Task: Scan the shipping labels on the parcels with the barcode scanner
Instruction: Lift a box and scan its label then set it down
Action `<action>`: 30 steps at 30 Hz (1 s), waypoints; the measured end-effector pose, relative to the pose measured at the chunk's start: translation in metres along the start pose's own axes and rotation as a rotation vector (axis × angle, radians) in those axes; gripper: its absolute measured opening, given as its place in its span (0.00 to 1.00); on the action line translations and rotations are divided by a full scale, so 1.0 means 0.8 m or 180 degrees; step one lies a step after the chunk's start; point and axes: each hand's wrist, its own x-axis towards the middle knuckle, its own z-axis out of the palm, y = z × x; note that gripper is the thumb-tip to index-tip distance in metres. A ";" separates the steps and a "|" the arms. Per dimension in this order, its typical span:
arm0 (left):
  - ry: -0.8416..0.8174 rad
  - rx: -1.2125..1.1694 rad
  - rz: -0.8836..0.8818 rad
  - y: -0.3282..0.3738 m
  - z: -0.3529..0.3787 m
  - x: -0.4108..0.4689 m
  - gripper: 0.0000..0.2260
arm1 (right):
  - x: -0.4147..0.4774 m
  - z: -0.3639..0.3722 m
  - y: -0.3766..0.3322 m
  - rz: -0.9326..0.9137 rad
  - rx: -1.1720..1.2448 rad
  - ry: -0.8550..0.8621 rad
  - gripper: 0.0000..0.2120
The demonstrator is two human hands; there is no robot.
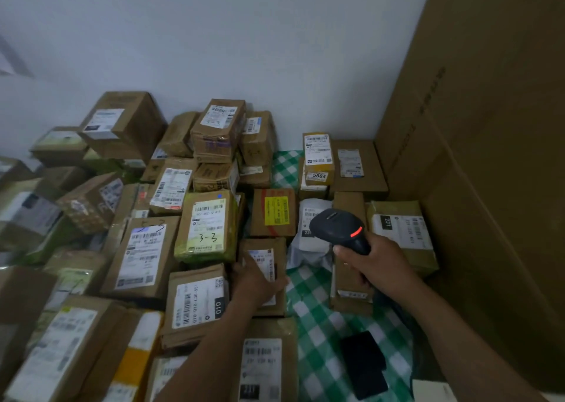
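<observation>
While the right hand [376,267] holds the barcode scanner [336,227] up in the air, the left hand [255,279] lies on a small brown parcel [266,245]. There is only the head view to go by.

The right hand's fingers are wrapped tight round the scanner's handle. The scanner's head points away and down at the parcels, and a red light glows on its back. It hangs over a white soft bag [312,242], just right of the small parcel.

The left hand covers the low part of the parcel's label [264,259]. I cannot tell if its fingers hook over the edge or just press flat, because the hand hides them. I think it is there to keep the label facing up and steady for the scanner.

The parcel sits on a green checked cloth [321,325]. Many more parcels [146,248] are piled to the left, most with labels up and easy to reach. A big cardboard box [489,126] stands on the right.
</observation>
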 end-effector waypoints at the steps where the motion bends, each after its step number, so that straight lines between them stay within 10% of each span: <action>1: -0.0034 -0.0051 0.0039 0.000 0.004 -0.004 0.61 | -0.002 0.002 0.003 0.0020 -0.0002 0.0011 0.08; 19: 0.0639 -0.1403 0.0789 0.057 -0.049 -0.114 0.59 | -0.039 0.019 -0.017 0.0330 0.1701 -0.0138 0.08; 24: 0.0369 -0.2478 0.1074 0.048 -0.062 -0.136 0.20 | -0.051 0.010 -0.028 0.0464 0.2003 0.0057 0.12; 30: -0.0384 -0.2716 0.1297 0.028 -0.084 -0.140 0.35 | -0.070 0.012 -0.030 0.0539 0.2732 0.0020 0.22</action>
